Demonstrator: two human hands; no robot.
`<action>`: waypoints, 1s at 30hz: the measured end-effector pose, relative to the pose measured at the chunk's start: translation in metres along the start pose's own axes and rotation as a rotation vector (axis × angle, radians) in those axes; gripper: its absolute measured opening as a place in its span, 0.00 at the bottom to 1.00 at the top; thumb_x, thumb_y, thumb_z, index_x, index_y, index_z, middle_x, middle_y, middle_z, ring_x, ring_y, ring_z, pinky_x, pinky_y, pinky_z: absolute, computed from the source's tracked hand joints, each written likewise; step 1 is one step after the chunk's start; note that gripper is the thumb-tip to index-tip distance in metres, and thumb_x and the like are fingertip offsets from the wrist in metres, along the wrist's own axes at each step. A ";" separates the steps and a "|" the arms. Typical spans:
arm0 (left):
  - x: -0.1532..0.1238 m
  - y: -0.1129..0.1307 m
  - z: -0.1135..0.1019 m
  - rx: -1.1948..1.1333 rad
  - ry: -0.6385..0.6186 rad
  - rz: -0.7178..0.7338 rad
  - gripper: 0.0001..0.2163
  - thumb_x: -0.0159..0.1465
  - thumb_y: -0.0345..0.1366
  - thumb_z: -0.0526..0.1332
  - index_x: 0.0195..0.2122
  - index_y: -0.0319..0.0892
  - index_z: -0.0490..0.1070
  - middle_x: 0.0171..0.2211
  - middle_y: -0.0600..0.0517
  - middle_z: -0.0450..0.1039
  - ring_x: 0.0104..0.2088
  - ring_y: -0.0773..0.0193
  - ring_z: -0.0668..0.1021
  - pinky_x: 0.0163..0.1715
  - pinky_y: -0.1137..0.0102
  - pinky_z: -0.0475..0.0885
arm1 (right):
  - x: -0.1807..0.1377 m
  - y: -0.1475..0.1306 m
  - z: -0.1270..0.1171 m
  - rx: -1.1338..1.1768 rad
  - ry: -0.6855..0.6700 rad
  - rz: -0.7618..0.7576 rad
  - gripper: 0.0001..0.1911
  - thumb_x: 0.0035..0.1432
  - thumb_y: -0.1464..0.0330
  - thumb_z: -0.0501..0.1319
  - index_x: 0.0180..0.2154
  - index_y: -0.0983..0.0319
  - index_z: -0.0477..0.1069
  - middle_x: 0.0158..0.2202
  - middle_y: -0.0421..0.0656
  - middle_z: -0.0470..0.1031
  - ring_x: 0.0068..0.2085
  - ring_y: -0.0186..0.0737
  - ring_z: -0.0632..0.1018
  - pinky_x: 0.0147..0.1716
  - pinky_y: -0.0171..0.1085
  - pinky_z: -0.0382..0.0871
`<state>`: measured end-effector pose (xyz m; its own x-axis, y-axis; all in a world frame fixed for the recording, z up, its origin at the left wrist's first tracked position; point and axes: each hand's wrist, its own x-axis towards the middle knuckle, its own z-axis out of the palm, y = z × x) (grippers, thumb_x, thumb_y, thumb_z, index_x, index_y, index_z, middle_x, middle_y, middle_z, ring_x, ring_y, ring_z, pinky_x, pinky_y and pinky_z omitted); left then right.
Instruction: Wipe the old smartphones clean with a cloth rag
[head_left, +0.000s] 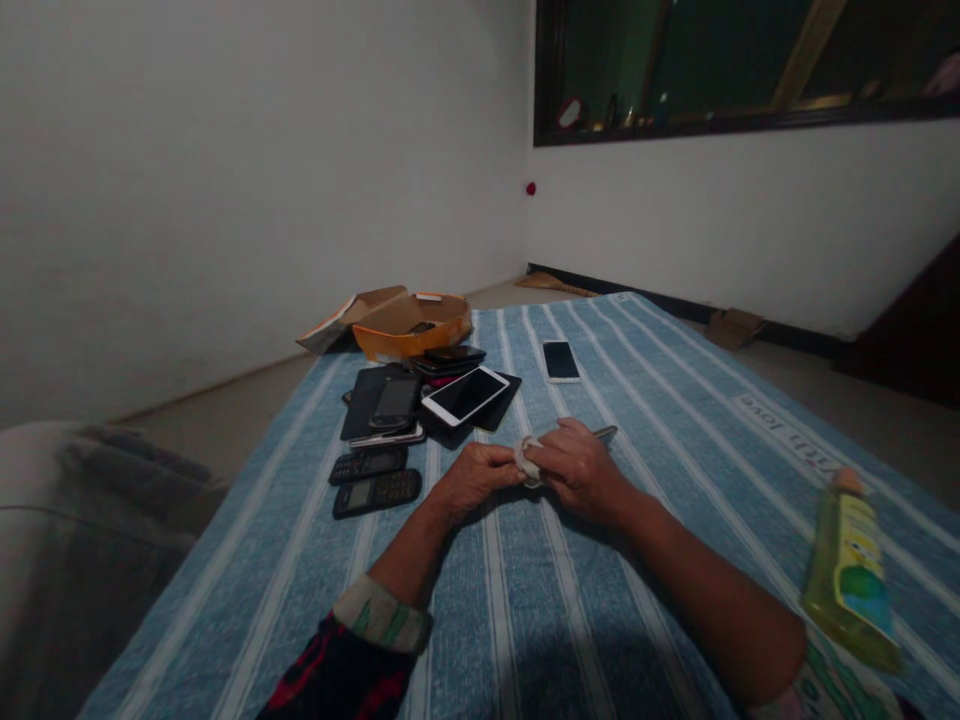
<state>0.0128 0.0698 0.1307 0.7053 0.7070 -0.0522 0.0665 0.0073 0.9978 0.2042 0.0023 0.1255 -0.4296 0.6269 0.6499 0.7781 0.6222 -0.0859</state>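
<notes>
Over the striped cloth, my two hands are close together around a small crumpled white cloth (529, 464). My left hand (474, 478) is closed, thumb and fingers pinched at the cloth's left edge. With its fingers bent over the cloth, my right hand (581, 468) presses it from the other side. A slim grey object with a rounded end (606, 434) sticks out past my right hand; the rest is hidden, and it could be the edge of a phone. Nearest to my left hand lie a white phone with a dark screen (466, 396) and two black keypad phones (376, 492).
The blue-and-white striped cloth (300, 600) covers the surface. Several dark phones (395, 400) are heaped at the left, before an open orange box (412, 342). Another white phone (561, 362) lies alone farther back. A yellow-green bottle (853, 580) lies at the right.
</notes>
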 end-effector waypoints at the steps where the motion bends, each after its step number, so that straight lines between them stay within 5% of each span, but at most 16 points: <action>1: 0.000 0.000 0.000 -0.012 0.002 0.000 0.16 0.48 0.45 0.74 0.30 0.35 0.83 0.28 0.47 0.79 0.30 0.61 0.76 0.37 0.65 0.69 | -0.001 0.002 -0.002 -0.001 -0.009 0.010 0.10 0.64 0.74 0.54 0.42 0.62 0.73 0.31 0.43 0.73 0.34 0.41 0.72 0.51 0.47 0.60; 22: 0.000 0.000 0.002 -0.015 0.041 -0.024 0.17 0.47 0.45 0.75 0.32 0.37 0.84 0.28 0.47 0.81 0.29 0.62 0.77 0.35 0.65 0.69 | -0.008 0.021 -0.017 0.008 -0.101 0.032 0.09 0.62 0.75 0.57 0.42 0.61 0.73 0.32 0.43 0.74 0.35 0.41 0.73 0.51 0.47 0.59; 30: -0.001 0.001 0.001 0.005 0.013 -0.007 0.15 0.48 0.44 0.74 0.29 0.37 0.83 0.26 0.49 0.80 0.29 0.62 0.76 0.35 0.66 0.68 | 0.001 0.002 -0.003 0.007 -0.059 -0.003 0.09 0.63 0.74 0.55 0.41 0.61 0.73 0.30 0.42 0.72 0.34 0.41 0.70 0.47 0.44 0.60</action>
<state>0.0127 0.0681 0.1319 0.6955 0.7161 -0.0586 0.0751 0.0087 0.9971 0.2065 0.0025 0.1283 -0.4580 0.6516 0.6047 0.7740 0.6269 -0.0894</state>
